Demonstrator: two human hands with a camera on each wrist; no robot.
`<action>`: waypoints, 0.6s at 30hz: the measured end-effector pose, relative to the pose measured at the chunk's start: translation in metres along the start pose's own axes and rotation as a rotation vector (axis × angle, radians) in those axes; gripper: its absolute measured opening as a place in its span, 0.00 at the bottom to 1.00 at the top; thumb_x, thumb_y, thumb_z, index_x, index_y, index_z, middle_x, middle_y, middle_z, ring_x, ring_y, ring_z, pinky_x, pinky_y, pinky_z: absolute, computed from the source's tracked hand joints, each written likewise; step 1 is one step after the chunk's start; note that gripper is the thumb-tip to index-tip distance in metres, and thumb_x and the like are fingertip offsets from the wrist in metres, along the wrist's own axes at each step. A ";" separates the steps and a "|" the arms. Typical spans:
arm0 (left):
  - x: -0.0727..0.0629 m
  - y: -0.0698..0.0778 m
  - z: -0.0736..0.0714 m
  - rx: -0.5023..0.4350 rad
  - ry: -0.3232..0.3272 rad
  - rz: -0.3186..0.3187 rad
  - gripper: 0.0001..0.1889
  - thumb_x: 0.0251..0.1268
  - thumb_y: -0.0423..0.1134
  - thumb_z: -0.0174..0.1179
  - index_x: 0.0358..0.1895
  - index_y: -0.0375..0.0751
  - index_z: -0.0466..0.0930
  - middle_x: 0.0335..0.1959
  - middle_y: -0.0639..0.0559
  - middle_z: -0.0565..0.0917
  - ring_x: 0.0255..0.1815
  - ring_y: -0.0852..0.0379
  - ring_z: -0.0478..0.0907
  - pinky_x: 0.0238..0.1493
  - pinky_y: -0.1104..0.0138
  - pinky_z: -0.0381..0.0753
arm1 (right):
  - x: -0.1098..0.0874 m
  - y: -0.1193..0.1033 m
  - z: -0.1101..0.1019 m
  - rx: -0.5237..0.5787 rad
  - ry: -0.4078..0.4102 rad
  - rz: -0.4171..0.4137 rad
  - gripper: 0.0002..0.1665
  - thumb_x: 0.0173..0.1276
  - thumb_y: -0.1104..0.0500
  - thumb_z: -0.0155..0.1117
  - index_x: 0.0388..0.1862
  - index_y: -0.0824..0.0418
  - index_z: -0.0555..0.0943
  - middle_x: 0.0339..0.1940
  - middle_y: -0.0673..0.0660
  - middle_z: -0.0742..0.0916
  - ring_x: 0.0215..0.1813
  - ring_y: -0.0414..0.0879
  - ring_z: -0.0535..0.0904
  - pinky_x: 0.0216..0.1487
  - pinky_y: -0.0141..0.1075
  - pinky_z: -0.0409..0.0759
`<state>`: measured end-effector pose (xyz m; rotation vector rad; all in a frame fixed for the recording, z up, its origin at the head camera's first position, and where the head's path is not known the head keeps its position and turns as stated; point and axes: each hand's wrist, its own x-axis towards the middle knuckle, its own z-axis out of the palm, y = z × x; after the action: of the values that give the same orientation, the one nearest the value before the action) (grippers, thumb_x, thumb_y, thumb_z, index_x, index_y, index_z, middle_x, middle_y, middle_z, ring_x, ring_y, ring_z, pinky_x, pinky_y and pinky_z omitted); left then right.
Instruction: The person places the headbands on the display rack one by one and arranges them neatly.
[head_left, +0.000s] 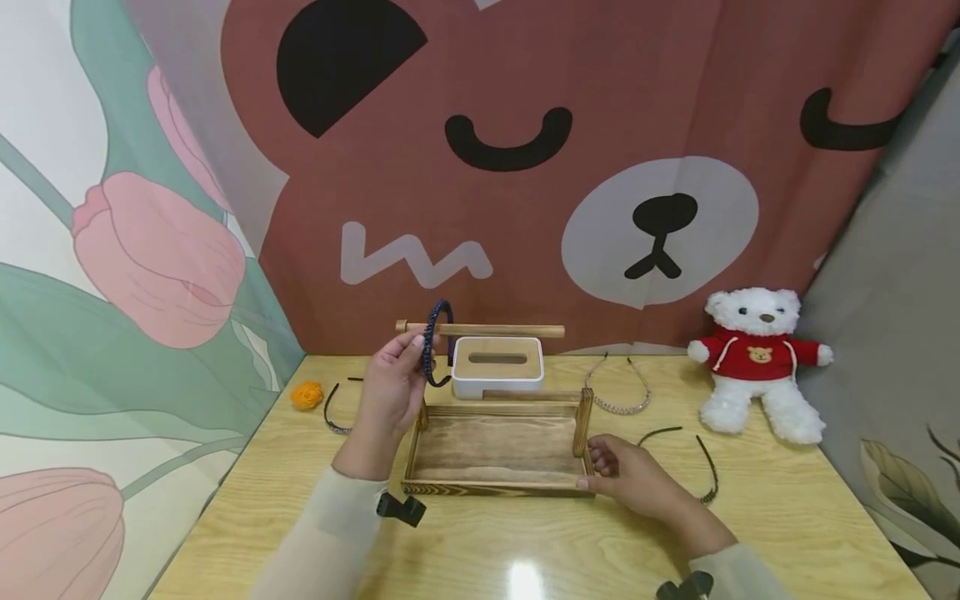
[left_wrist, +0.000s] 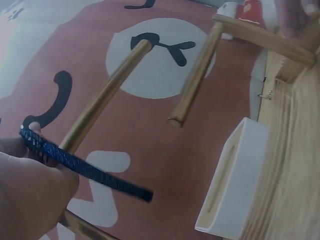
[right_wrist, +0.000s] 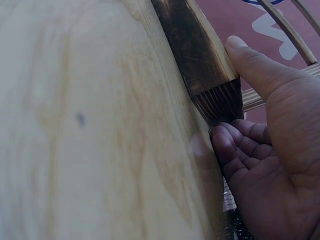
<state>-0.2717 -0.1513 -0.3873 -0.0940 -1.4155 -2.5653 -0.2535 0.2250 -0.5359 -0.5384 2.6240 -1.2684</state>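
My left hand (head_left: pixel 393 383) pinches a dark blue headband (head_left: pixel 428 360) between thumb and fingers. The band's arch rises above the upper rod (head_left: pixel 502 331) of a wooden rack, near that rod's left end. In the left wrist view, the blue headband (left_wrist: pixel 100 174) crosses in front of the rod (left_wrist: pixel 107 95). At the front right corner of the rack's tray base (head_left: pixel 495 488), my right hand (head_left: pixel 637 477) grips the wood. The right wrist view has the thumb against the rack's corner (right_wrist: pixel 215 65) and the curled fingers of that hand (right_wrist: pixel 285 150) beside its end.
Behind the rack stands a white tissue box (head_left: pixel 498 386) with a wooden lid. Other headbands lie around: one dark (head_left: pixel 333 427) at left, one beaded (head_left: pixel 626 409) at back right, one black (head_left: pixel 708 467) at right. An orange ball (head_left: pixel 307 395) and a teddy bear (head_left: pixel 761 367) flank the table.
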 end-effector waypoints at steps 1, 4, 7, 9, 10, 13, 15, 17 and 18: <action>0.000 -0.002 0.000 0.005 0.010 -0.004 0.16 0.86 0.27 0.54 0.41 0.45 0.90 0.40 0.50 0.93 0.44 0.58 0.85 0.47 0.72 0.82 | 0.000 0.000 0.000 -0.002 0.003 0.000 0.44 0.69 0.45 0.82 0.70 0.72 0.77 0.52 0.56 0.86 0.53 0.47 0.82 0.52 0.32 0.87; 0.000 -0.007 -0.001 0.023 0.032 -0.011 0.14 0.85 0.27 0.54 0.42 0.44 0.89 0.42 0.50 0.93 0.47 0.57 0.87 0.47 0.72 0.82 | 0.000 -0.001 0.000 -0.005 0.004 -0.003 0.43 0.69 0.45 0.82 0.70 0.72 0.77 0.52 0.56 0.86 0.53 0.47 0.82 0.53 0.32 0.87; -0.001 -0.010 -0.001 0.035 0.049 -0.009 0.13 0.85 0.28 0.55 0.44 0.43 0.89 0.44 0.50 0.92 0.52 0.55 0.87 0.49 0.72 0.83 | 0.000 -0.002 -0.001 -0.006 0.003 -0.012 0.43 0.70 0.46 0.81 0.70 0.72 0.76 0.52 0.56 0.86 0.53 0.48 0.82 0.52 0.32 0.87; -0.001 -0.011 -0.002 0.041 0.056 -0.009 0.12 0.85 0.28 0.56 0.45 0.42 0.89 0.46 0.49 0.92 0.53 0.53 0.87 0.50 0.71 0.83 | 0.000 -0.002 -0.001 -0.002 0.001 -0.014 0.43 0.70 0.46 0.81 0.70 0.72 0.76 0.52 0.57 0.86 0.53 0.48 0.82 0.52 0.32 0.86; -0.001 -0.012 -0.003 0.042 0.058 -0.010 0.12 0.85 0.28 0.56 0.45 0.42 0.89 0.47 0.47 0.92 0.55 0.52 0.87 0.50 0.71 0.83 | -0.001 -0.002 -0.001 0.000 -0.001 -0.013 0.43 0.70 0.46 0.81 0.70 0.72 0.76 0.52 0.57 0.86 0.53 0.48 0.82 0.52 0.32 0.86; -0.001 -0.013 -0.004 0.047 0.056 -0.016 0.11 0.85 0.28 0.56 0.46 0.42 0.89 0.48 0.45 0.92 0.55 0.51 0.86 0.51 0.70 0.84 | -0.001 -0.001 -0.001 0.005 -0.006 -0.004 0.44 0.70 0.45 0.81 0.71 0.73 0.76 0.52 0.56 0.86 0.53 0.48 0.82 0.52 0.33 0.86; -0.001 -0.014 -0.005 0.051 0.057 -0.018 0.11 0.85 0.28 0.56 0.46 0.42 0.89 0.47 0.45 0.92 0.54 0.52 0.86 0.51 0.70 0.84 | -0.001 -0.001 -0.001 0.006 -0.008 -0.001 0.44 0.70 0.45 0.81 0.71 0.73 0.76 0.51 0.56 0.86 0.53 0.48 0.82 0.52 0.32 0.86; 0.000 -0.015 -0.005 0.053 0.056 -0.016 0.10 0.85 0.28 0.56 0.47 0.41 0.88 0.46 0.47 0.93 0.53 0.53 0.86 0.50 0.70 0.84 | -0.001 -0.001 -0.001 0.009 -0.009 -0.001 0.44 0.70 0.45 0.81 0.71 0.72 0.76 0.51 0.56 0.86 0.53 0.48 0.82 0.51 0.32 0.86; 0.000 -0.016 -0.005 0.057 0.056 -0.014 0.10 0.85 0.28 0.56 0.48 0.40 0.88 0.45 0.48 0.93 0.53 0.53 0.87 0.50 0.70 0.83 | -0.001 -0.001 -0.001 0.009 -0.008 -0.004 0.43 0.70 0.45 0.81 0.71 0.72 0.76 0.51 0.56 0.85 0.52 0.48 0.82 0.51 0.32 0.86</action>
<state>-0.2745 -0.1473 -0.4030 -0.0026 -1.4725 -2.5159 -0.2528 0.2253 -0.5347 -0.5459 2.6103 -1.2764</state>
